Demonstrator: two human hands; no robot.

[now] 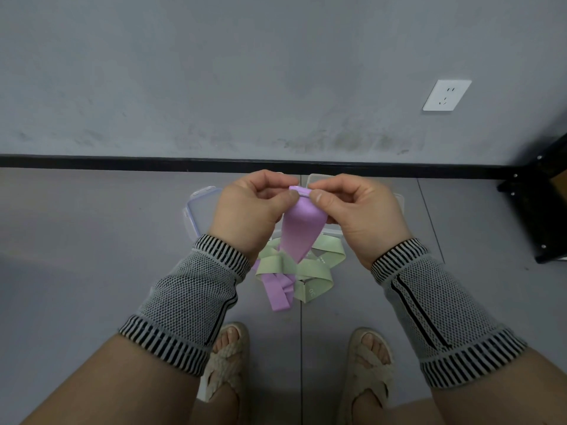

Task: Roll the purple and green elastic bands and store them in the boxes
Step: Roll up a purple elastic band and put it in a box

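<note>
While your left hand (254, 204) and your right hand (346, 207) both pinch the top end of the purple band (299, 228), you are just starting the roll. Each thumb and its curled fingers squeeze that little folded end between them. The rest of the band hangs down loose, and its far end lies on the floor (92, 240) with the green band (310, 265), tangled a bit together.

To do this well, I think you should keep the first turn small and tight. Line up both edges so the roll stays straight, not like a cone. Turn it a little, then slide your thumbs along and pinch again. Let the loose part pull up gently, so it does not drag the green band with it.

Two clear boxes sit on the floor just behind your hands, the left box (201, 207) and the right box (317, 179). Your hands hide most of them.
</note>
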